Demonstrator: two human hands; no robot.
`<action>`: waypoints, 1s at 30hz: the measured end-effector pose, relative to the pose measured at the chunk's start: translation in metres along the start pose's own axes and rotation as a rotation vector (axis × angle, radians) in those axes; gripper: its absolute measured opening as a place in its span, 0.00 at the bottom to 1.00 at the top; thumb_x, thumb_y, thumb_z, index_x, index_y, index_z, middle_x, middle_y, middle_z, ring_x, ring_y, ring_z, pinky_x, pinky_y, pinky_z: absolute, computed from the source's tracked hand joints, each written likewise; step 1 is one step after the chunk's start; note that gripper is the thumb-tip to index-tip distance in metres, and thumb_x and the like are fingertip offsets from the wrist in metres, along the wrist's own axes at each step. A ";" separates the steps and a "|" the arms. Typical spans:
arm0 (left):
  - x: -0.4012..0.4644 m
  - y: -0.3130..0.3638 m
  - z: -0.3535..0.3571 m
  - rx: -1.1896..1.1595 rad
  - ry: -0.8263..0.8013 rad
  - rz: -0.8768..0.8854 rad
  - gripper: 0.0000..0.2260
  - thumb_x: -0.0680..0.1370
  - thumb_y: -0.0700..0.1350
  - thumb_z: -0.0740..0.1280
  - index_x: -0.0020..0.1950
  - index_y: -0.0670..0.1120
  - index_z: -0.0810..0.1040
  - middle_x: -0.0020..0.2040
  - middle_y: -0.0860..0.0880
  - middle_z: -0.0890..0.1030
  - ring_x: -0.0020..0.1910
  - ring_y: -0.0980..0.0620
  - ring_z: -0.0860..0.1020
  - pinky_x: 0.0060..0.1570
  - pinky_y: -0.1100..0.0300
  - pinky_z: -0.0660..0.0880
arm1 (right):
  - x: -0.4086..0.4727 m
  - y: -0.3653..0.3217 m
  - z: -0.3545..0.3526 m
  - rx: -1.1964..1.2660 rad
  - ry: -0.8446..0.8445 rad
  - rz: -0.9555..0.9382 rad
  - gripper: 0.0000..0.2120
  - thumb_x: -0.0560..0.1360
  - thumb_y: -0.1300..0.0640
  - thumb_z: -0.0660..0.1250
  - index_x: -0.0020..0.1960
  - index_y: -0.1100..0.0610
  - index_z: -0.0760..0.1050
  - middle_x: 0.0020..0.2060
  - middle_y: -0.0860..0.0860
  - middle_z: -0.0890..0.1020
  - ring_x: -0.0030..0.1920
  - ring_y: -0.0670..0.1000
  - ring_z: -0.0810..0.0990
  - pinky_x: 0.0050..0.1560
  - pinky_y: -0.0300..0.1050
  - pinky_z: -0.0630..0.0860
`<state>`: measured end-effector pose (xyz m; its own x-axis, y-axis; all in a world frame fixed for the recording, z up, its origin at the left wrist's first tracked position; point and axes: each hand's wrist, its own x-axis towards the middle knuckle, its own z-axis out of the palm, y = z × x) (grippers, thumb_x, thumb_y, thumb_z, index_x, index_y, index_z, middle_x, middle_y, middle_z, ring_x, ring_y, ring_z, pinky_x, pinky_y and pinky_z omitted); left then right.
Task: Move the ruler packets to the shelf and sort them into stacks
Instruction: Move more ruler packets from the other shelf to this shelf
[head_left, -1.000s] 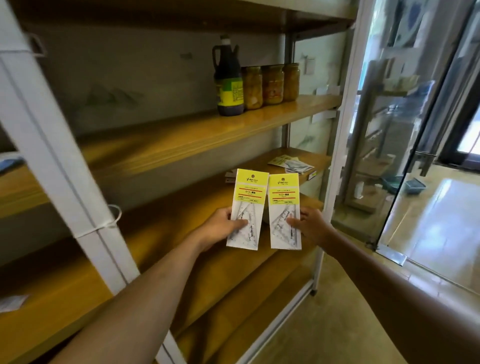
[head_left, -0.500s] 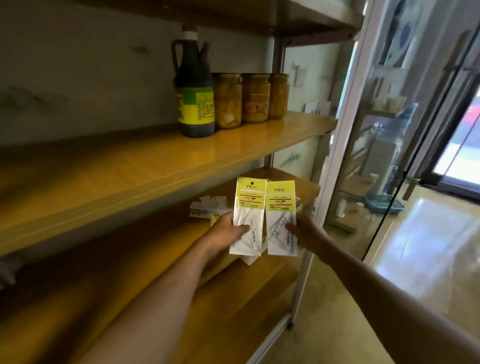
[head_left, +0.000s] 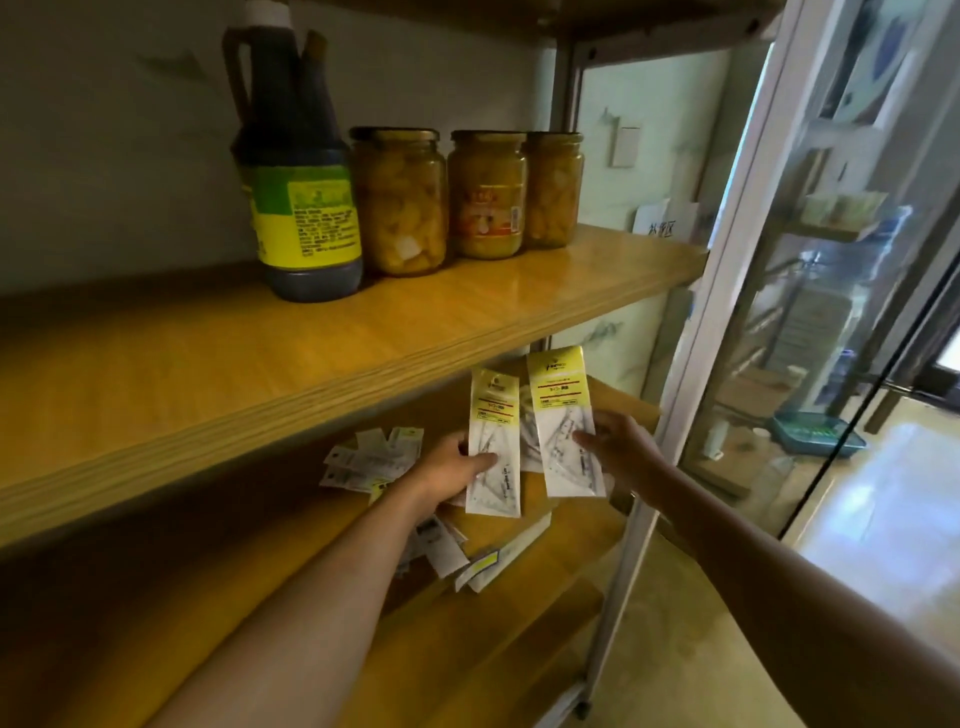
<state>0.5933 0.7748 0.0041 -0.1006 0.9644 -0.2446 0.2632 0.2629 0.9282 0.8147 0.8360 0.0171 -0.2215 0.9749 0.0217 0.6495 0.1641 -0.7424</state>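
I am standing at the wooden shelf (head_left: 363, 353), where a dark bottle (head_left: 296, 171) and three jars (head_left: 467, 192) are sitting above. Loose ruler packets (head_left: 369, 460) are lying on the lower board. My left hand (head_left: 449, 470) is pinching one packet (head_left: 493, 441) upright; my right hand (head_left: 621, 452) is gripping another (head_left: 563, 421) beside it.

- Both bare forearms reach forward and up from the bottom of the view, converging toward the middle.
- Left hand (head_left: 451, 470): thumb laid across the front of a packet (head_left: 493, 447), fingers behind it, pinching it upright.
- Right hand (head_left: 621, 449): thumb on the front of a second packet (head_left: 566, 426), fingers curled behind its right edge.
- Hands near, not touching.
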 end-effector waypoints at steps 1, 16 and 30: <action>0.008 -0.001 0.004 -0.004 0.023 -0.020 0.14 0.79 0.46 0.68 0.65 0.49 0.75 0.57 0.47 0.83 0.49 0.50 0.83 0.46 0.55 0.80 | 0.012 0.005 -0.002 0.001 -0.016 -0.002 0.12 0.80 0.58 0.62 0.61 0.59 0.75 0.53 0.54 0.82 0.46 0.52 0.83 0.38 0.42 0.81; 0.087 0.029 0.082 0.371 0.325 -0.154 0.16 0.78 0.51 0.68 0.64 0.49 0.77 0.61 0.46 0.81 0.58 0.45 0.80 0.54 0.55 0.76 | 0.128 0.069 -0.047 0.101 -0.201 -0.031 0.16 0.77 0.59 0.68 0.64 0.61 0.74 0.56 0.57 0.82 0.54 0.55 0.82 0.32 0.29 0.72; -0.052 0.002 0.001 1.109 0.498 -0.257 0.18 0.80 0.51 0.63 0.70 0.56 0.71 0.70 0.50 0.73 0.67 0.46 0.73 0.62 0.52 0.73 | 0.133 0.038 0.000 -0.447 -0.326 -0.432 0.22 0.78 0.43 0.62 0.70 0.47 0.70 0.67 0.54 0.75 0.68 0.59 0.69 0.65 0.52 0.70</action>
<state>0.6000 0.7248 0.0187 -0.5583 0.8292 -0.0262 0.8263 0.5586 0.0724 0.8098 0.9716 -0.0083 -0.6889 0.7248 -0.0010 0.6751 0.6412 -0.3648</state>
